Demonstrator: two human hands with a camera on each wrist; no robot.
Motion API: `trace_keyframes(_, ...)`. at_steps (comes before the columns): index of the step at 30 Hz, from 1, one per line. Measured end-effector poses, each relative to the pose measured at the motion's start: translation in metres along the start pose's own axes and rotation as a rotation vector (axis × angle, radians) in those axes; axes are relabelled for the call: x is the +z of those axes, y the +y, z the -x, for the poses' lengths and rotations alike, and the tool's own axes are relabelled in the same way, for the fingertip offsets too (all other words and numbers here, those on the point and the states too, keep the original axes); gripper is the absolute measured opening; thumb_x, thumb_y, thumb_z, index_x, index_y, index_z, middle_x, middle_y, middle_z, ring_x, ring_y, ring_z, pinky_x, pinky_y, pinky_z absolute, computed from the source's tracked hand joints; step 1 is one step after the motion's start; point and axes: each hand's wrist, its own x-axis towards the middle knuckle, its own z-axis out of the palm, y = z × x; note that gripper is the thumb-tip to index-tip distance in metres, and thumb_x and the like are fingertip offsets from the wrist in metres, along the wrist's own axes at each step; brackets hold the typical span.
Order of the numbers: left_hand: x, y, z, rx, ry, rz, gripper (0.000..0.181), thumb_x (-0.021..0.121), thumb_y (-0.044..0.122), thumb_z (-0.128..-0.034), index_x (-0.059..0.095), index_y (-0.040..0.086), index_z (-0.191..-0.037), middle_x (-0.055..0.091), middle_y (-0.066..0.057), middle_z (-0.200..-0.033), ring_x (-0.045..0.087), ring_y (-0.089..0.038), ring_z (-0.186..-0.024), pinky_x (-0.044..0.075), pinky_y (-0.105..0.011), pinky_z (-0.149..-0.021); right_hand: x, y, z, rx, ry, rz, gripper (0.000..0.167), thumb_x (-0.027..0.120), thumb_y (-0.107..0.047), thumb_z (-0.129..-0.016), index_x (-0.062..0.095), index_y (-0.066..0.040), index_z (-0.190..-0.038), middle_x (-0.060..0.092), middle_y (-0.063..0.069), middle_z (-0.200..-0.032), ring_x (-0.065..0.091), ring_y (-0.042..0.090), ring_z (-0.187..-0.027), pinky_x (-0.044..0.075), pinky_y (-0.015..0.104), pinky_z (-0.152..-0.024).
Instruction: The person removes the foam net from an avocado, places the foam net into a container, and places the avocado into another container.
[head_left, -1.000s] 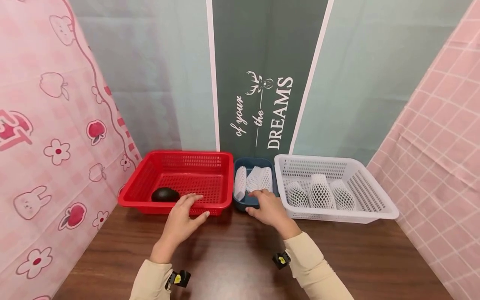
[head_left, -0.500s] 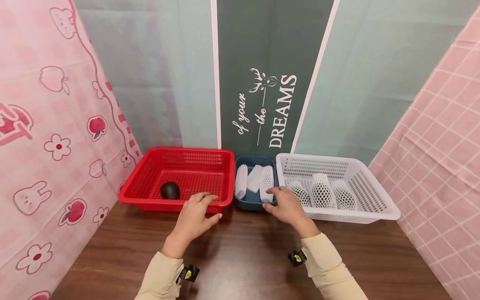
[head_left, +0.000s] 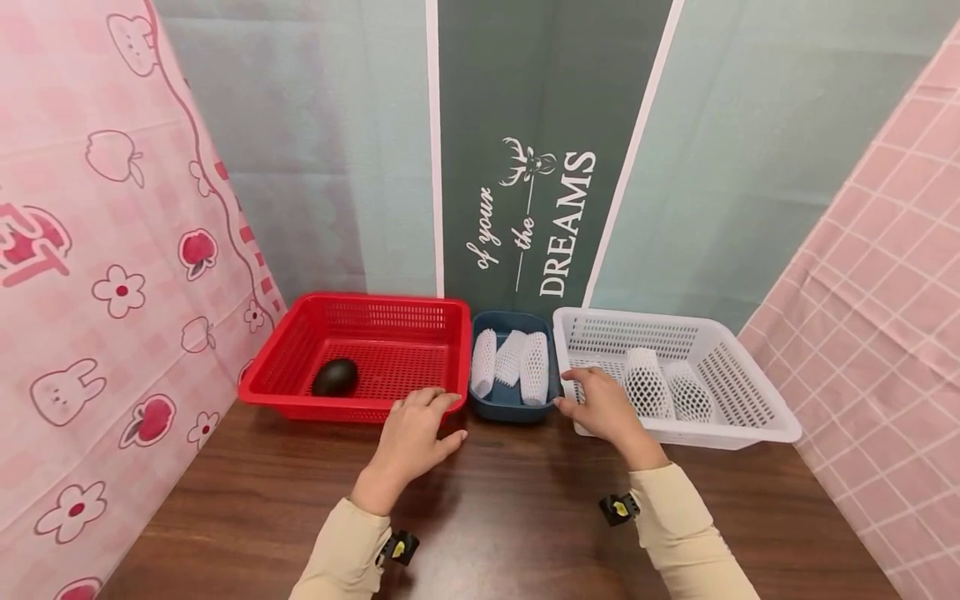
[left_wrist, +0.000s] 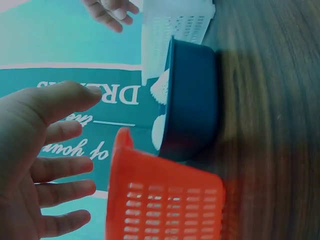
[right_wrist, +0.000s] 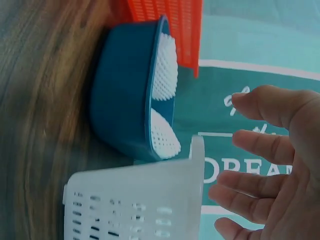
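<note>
My left hand (head_left: 412, 437), fingers spread and holding nothing, hovers by the front right corner of the red basket (head_left: 442, 408). A dark, egg-shaped item (head_left: 335, 377) lies in that basket, toward its front left. Over the front left edge of the white basket (head_left: 750, 429) is my right hand (head_left: 606, 410), also empty with relaxed fingers. Two net-covered items (head_left: 647, 387) (head_left: 688, 393) show inside; the hand covers the area to their left. Between the baskets, a blue container (head_left: 510, 412) holds three white foam net sleeves (head_left: 484, 362) (head_left: 510, 358) (head_left: 534, 369).
The three containers stand side by side on a brown wooden table (head_left: 495, 517). A green curtain with printed words (head_left: 566, 225) hangs behind them. Pink patterned cloth (head_left: 112, 333) is at the left and pink checked cloth (head_left: 885, 292) at the right.
Both hands have moved right, the right one from over the blue container to the white basket's edge. The dark item has turned and shifted slightly within the red basket. The head view has shifted a little.
</note>
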Motion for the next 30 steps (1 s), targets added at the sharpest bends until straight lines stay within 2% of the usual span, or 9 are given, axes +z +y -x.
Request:
trace_keyframes(6, 0.009, 0.007, -0.006, 0.013, -0.006, -0.016, 0.048, 0.077, 0.034, -0.0718, 0.065, 0.013, -0.113, 0.061, -0.011, -0.11, 0.055, -0.028, -0.101, 0.044, -0.046, -0.077, -0.007, 0.013, 0.0, 0.018, 0.017, 0.003, 0.038, 0.07, -0.02, -0.079, 0.063, 0.0, -0.111, 0.058, 0.022, -0.104, 0.054, 0.041, -0.098, 0.043, 0.054, -0.078)
trace_keyframes(16, 0.018, 0.021, -0.015, 0.054, -0.024, 0.048, 0.047, 0.078, 0.035, -0.072, 0.066, 0.013, -0.111, 0.06, -0.01, -0.108, 0.055, -0.026, -0.099, 0.045, -0.044, -0.077, -0.014, 0.032, 0.006, 0.08, 0.066, 0.031, 0.039, 0.07, -0.02, -0.079, 0.063, 0.001, -0.11, 0.054, 0.027, -0.111, 0.05, 0.043, -0.103, 0.04, 0.059, -0.078)
trace_keyframes(20, 0.02, 0.027, -0.018, 0.062, -0.036, 0.042, 0.044, 0.077, 0.035, -0.0732, 0.066, 0.014, -0.111, 0.061, -0.009, -0.108, 0.055, -0.025, -0.099, 0.045, -0.044, -0.078, -0.016, 0.038, 0.008, 0.111, 0.091, 0.047, 0.04, 0.069, -0.021, -0.079, 0.063, 0.0, -0.112, 0.051, 0.028, -0.115, 0.048, 0.046, -0.103, 0.039, 0.062, -0.075)
trace_keyframes(25, 0.026, 0.036, -0.019, 0.085, -0.071, 0.032, 0.044, 0.075, 0.037, -0.0751, 0.066, 0.016, -0.113, 0.06, -0.006, -0.107, 0.056, -0.023, -0.097, 0.045, -0.041, -0.078, -0.021, 0.047, 0.01, 0.142, 0.125, 0.054, 0.041, 0.067, -0.019, -0.079, 0.061, 0.002, -0.114, 0.045, 0.035, -0.121, 0.042, 0.051, -0.109, 0.036, 0.065, -0.078)
trace_keyframes(30, 0.033, 0.044, -0.02, 0.125, -0.066, 0.02, 0.042, 0.073, 0.037, -0.0763, 0.066, 0.016, -0.112, 0.06, -0.005, -0.105, 0.056, -0.022, -0.095, 0.045, -0.04, -0.078, -0.022, 0.058, 0.014, 0.162, 0.169, 0.054, 0.043, 0.066, -0.017, -0.08, 0.058, 0.004, -0.117, 0.041, 0.037, -0.123, 0.039, 0.053, -0.109, 0.034, 0.066, -0.08)
